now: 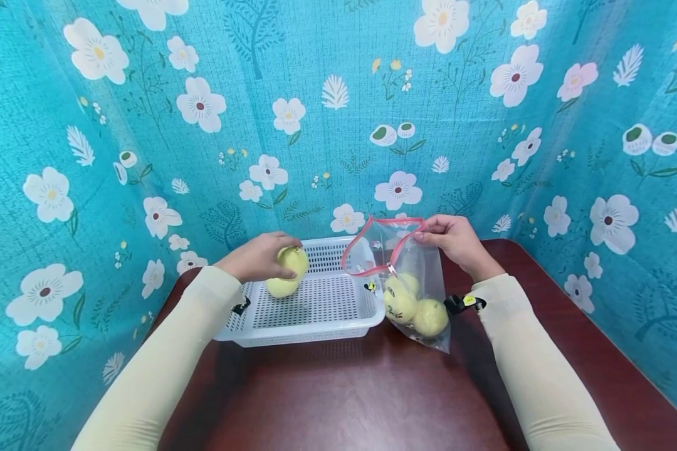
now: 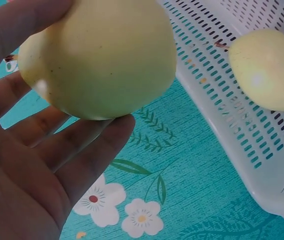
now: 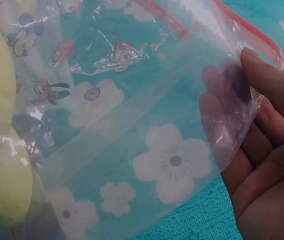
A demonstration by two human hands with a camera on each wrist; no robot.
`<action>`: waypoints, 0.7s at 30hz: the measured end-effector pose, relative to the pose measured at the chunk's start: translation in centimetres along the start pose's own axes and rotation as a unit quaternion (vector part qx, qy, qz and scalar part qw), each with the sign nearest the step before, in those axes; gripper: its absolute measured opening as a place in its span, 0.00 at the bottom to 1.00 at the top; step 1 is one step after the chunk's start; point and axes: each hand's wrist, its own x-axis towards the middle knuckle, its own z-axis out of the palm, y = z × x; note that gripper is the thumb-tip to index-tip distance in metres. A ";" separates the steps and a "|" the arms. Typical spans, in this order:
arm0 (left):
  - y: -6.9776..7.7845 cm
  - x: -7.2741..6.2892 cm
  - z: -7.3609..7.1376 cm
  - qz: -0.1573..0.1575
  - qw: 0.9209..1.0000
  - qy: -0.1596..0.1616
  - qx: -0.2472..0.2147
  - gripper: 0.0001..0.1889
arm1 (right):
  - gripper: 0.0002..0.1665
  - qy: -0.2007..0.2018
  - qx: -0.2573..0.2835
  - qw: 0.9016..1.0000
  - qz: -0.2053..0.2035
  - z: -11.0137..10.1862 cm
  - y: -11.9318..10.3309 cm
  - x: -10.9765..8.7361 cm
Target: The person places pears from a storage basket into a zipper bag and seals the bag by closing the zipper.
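Note:
My left hand (image 1: 263, 257) holds a pale yellow-green pear (image 2: 102, 60) above the white basket, thumb on one side and fingers on the other. Below it, a second pear (image 1: 282, 287) lies in the basket; the left wrist view shows this pear (image 2: 266, 70) with its brown stem. On the right, my right hand (image 1: 457, 243) pinches the rim of a clear zip bag (image 1: 429, 269) with a red-pink edge. The bag's mouth gapes toward the basket. Several pears (image 1: 400, 304) sit in its bottom, and cartoon prints show on its plastic.
The white perforated basket (image 1: 316, 327) stands on a dark red-brown table (image 1: 327, 394), with the bag just right of it. Behind and at both sides hangs a turquoise flowered cloth (image 1: 327, 156). A black strap (image 1: 457, 304) is at my right wrist.

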 end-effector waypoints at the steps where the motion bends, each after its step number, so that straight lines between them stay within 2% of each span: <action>1: 0.0 0.0 -0.1 0.003 1.000 0.004 0.001 0.35 | 0.14 0.000 -0.001 1.000 0.000 0.0 0.0 0.0; 8: 0.3 0.0 -1.4 0.033 0.999 0.039 -0.009 0.35 | 0.15 0.000 -0.005 1.000 0.003 0.1 -0.2 -0.1; 21: 1.3 0.3 -2.9 0.057 0.995 0.083 -0.012 0.35 | 0.16 0.008 -0.022 1.000 0.009 0.1 -0.1 -0.2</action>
